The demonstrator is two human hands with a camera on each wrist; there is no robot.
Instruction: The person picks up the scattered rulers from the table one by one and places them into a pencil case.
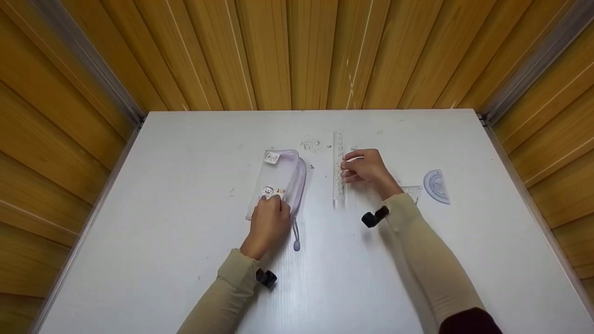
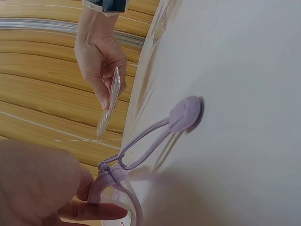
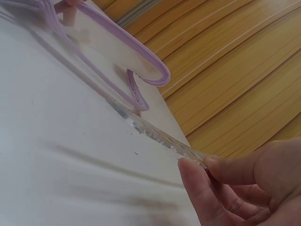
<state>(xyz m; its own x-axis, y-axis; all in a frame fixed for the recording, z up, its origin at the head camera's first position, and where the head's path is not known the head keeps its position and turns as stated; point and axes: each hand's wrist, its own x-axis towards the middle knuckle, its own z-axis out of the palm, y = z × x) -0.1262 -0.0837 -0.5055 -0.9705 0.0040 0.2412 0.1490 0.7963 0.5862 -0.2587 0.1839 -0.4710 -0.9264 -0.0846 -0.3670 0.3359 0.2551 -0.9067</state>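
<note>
A clear pencil case [image 1: 274, 174] with lilac trim lies left of the table's middle, its zipped side gaping in the right wrist view. My left hand [image 1: 271, 218] grips its near end, thumb and fingers around the lilac edge [image 2: 96, 190]. From that end hangs a lilac zip pull [image 2: 185, 114] on a cord loop. To the right, my right hand [image 1: 366, 166] pinches a clear ruler [image 1: 338, 169] by its right edge, between thumb and fingers. The ruler is held above the table, apart from the case, and in the right wrist view its length [image 3: 155, 134] points toward the case.
A bluish protractor [image 1: 436, 186] lies on the white table [image 1: 153, 185] at the right. Beside it a clear set square [image 1: 412, 191] is partly hidden under my right forearm. Yellow wooden panels [image 1: 269, 55] stand behind the table. Dark smudges [image 1: 310, 144] mark the surface between case and ruler.
</note>
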